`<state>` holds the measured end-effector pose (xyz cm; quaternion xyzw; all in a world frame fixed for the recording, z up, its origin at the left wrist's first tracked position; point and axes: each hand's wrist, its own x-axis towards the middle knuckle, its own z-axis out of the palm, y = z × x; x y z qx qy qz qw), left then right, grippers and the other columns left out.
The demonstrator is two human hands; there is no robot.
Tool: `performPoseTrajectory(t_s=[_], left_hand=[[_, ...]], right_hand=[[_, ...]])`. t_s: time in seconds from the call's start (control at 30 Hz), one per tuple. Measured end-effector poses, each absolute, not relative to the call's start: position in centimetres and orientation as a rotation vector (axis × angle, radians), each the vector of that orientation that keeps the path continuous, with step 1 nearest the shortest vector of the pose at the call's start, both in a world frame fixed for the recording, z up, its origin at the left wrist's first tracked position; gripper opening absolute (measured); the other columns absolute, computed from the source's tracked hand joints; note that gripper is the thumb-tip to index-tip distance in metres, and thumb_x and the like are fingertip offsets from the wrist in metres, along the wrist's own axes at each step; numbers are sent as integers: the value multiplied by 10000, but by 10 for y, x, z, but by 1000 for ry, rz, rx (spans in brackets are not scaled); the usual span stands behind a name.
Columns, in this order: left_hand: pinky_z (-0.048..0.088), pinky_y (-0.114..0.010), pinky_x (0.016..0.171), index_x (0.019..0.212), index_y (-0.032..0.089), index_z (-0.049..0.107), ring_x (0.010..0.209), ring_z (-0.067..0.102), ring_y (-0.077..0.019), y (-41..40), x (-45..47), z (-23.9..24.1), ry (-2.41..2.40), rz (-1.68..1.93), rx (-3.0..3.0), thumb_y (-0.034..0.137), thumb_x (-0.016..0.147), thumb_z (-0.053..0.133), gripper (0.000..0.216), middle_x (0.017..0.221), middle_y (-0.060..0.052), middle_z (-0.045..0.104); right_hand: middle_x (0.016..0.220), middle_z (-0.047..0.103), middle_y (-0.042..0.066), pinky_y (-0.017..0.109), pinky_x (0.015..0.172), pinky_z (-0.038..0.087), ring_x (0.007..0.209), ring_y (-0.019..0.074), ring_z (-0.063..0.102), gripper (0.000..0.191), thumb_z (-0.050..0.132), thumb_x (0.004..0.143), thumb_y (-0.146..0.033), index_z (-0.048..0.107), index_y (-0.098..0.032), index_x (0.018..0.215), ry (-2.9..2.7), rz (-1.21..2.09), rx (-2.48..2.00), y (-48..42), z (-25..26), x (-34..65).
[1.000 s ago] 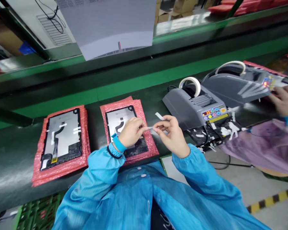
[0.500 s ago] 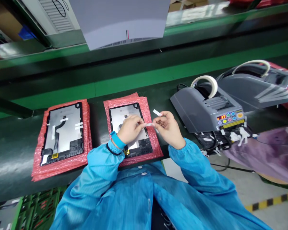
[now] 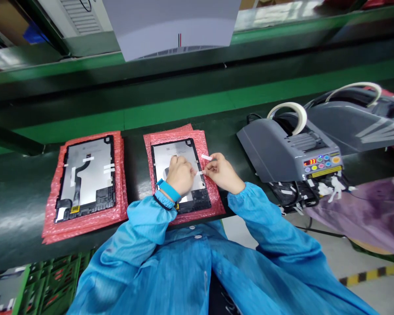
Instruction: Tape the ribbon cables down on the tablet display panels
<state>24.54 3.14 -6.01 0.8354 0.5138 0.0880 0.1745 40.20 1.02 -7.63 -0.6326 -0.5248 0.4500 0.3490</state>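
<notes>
My right hand (image 3: 223,174) pinches the right end of a short white tape strip (image 3: 200,173) at the right edge of a tablet screen panel (image 3: 174,151). A second tape strip (image 3: 206,157) sticks out from its upper fingers. Over the middle of the panel, my left hand (image 3: 180,175) is closed, with its fingertips at the strip's left end. The panel lies face down on a red bubble-wrap sheet (image 3: 213,199), partly hidden by that hand. To the left, another screen panel (image 3: 96,183) with several tape pieces and a dark flex cable rests on stacked red bubble wrap (image 3: 121,175).
A grey tape dispenser (image 3: 269,151) with a tape roll (image 3: 297,111) stands to the right, with a second dispenser (image 3: 351,118) behind it. Tape scraps (image 3: 335,188) hang at its front. A green crate (image 3: 55,280) is below the bench at left; purple fabric (image 3: 364,214) is at right.
Both hands have lowered the strip toward the panel's right edge. My left hand has turned and moved slightly right over the panel; the right moved slightly left. The view has shifted slightly.
</notes>
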Motion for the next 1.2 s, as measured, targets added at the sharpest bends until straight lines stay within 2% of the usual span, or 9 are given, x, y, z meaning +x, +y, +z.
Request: performPoseTrajectory(t_s=[0.27,0.53,0.93,1.07,1.2], left_hand=[[398,-433,916,725,136,682,958,458,-270,29,245,-58,1475,234,2345,262,848,547,222,873,-114,575],[394,-458,911,666,158,648,934,455,-273,30,243,-62,1417,298,2337,250,834,562,210,820,-98,542],[339,-487,1003,671,150,636,954,463,-276,29,244,-64,1433,287,2372,258,822,579,194,832,-99,542],[281,-518,1062,732,145,626,991,471,-292,25,242,-66,1492,310,2394,284,803,610,157,868,-105,552],[259,-540,1072,838,155,600,1015,479,-294,25,236,-68,1606,464,2336,237,789,622,98,931,-101,565]], right_hand=[[578,600,-75,266,602,481,575,145,630,362,595,658,-105,337,-238,874,-1410,1123,-1633,12,-80,402],[576,595,-67,277,605,472,569,150,621,353,594,657,-104,343,-237,866,-1437,1132,-1623,15,-83,405],[564,561,-83,274,612,445,557,134,580,366,607,640,-101,338,-236,849,-1420,1199,-1629,16,-85,404],[546,474,-125,236,560,391,508,99,499,407,669,604,-171,340,-235,834,-1316,1258,-1564,16,-94,407],[554,434,-127,220,532,333,507,88,427,459,717,590,-326,370,-230,874,-1232,1282,-1485,14,-97,414]])
